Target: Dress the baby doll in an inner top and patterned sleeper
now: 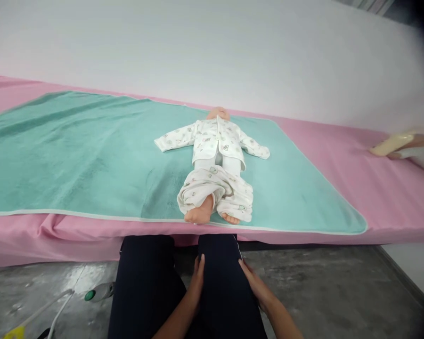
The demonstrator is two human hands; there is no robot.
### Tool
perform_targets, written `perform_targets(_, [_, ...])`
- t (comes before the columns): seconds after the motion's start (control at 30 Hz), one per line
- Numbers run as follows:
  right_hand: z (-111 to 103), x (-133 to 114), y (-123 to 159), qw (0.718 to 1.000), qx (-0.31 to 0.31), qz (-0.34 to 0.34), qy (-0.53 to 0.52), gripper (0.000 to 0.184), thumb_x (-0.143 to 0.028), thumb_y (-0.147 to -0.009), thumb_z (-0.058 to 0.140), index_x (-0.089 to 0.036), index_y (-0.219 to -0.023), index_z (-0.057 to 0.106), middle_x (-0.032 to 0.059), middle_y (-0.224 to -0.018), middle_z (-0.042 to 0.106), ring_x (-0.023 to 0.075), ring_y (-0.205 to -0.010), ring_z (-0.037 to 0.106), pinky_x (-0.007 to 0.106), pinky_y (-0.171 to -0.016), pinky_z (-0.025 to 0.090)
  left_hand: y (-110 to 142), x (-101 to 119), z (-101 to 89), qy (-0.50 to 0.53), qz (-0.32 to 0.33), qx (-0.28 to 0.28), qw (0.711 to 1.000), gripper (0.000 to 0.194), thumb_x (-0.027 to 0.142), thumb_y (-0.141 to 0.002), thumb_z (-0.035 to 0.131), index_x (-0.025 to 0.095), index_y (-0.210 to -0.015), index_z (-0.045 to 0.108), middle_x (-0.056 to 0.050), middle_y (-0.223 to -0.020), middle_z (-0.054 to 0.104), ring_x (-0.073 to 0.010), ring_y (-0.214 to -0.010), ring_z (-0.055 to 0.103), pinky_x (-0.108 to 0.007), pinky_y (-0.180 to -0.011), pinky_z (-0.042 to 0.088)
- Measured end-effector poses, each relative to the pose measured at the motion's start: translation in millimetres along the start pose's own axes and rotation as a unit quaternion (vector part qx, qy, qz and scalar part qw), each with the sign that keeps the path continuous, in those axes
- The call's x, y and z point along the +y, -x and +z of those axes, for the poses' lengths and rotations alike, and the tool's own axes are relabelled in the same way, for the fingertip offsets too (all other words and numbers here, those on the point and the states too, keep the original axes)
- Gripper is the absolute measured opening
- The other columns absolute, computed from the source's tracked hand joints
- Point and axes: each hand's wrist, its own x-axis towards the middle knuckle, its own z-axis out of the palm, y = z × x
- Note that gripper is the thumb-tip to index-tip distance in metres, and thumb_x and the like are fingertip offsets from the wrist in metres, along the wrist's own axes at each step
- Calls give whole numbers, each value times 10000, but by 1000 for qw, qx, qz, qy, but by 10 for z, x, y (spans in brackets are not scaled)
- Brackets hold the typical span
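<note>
Doll: lies on its back at the dial's centre, 12 o'clock towards the white wall (183, 52); the doll (212, 151) has smooth bare feet pointing to 6.
Jacket: white printed cloth (203, 141), sleeves spread towards 10 and 2.
Trousers: soft matching fabric (234, 189), bunched in thick folds over the lower legs and hiding the shins.
Mat: teal, rippled and creased towards 9, pale-edged with rounded corners (304, 202).
Cover: glossy pink sheet (339, 160) under the mat, puckered at 8.
In between: dark-clad legs (221, 287) meet the bed edge at 6, between the hands.
Left hand: just past 6, its released fingers (200, 266) lying straight along the inner thigh (197, 278).
Right hand: near 5, against the outer thigh (257, 285); visible fingers extended, gripping nothing, others hidden.
Floor: grey, streaked (321, 282); green-capped bottle (101, 293) between 7 and 8, white cable (58, 313) nearer 8.
Far side: blurred pale object (392, 143) at 3, identity unclear.
</note>
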Motion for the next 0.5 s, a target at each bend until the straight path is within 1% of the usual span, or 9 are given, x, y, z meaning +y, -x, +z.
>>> perform_targets(0.07, [0,-108,-6,999,0,-33,36,725,-593,-656,610,-207,-1257,487,68,-1319,473,245,-1255,386,395,-1095,242,16,6,-18,-61,41,27,997,659,509,-772,535,169,-1310,368,-138,-1227,541,-242,-1133,521,-353,-989,379])
perform_targets(0.13, [23,-249,-24,996,-23,-54,61,750,-576,-639,635,-197,-1266,473,89,-1318,470,253,-1250,390,412,-1086,255,37,43,-19,-88,58,25,994,696,508,-742,571,185,-1316,347,-134,-1241,530,-244,-1124,527,-350,-983,380])
perform_targets(0.23, [78,-433,-81,994,-42,-57,87,759,-583,-632,633,-183,-1258,475,104,-1306,477,252,-1236,409,405,-1070,288,35,159,3,-87,62,2,994,710,528,-718,588,194,-1303,363,-129,-1219,549,-249,-1126,526,-347,-964,400])
perform_targets(0.33, [133,-513,-172,993,-28,-58,102,760,-596,-617,633,-180,-1237,493,99,-1304,481,248,-1237,407,386,-1068,295,2,284,20,-95,40,3,995,669,555,-740,547,195,-1281,388,-128,-1247,527,-245,-1159,499,-347,-970,402])
perform_targets(0.43, [175,-492,-254,992,-12,-68,105,747,-609,-643,601,-172,-1239,489,93,-1269,517,249,-1218,430,390,-1059,304,-3,342,24,-115,19,42,992,612,566,-773,487,188,-1250,416,-133,-1268,508,-254,-1163,496,-386,-984,390])
perform_targets(0.5, [183,-455,-276,989,16,-70,127,678,-609,-696,547,-200,-1234,495,70,-1230,551,250,-1199,450,408,-1041,329,3,368,43,-142,33,98,984,539,549,-767,501,185,-1164,495,-140,-1179,578,-270,-1105,542,-408,-971,402])
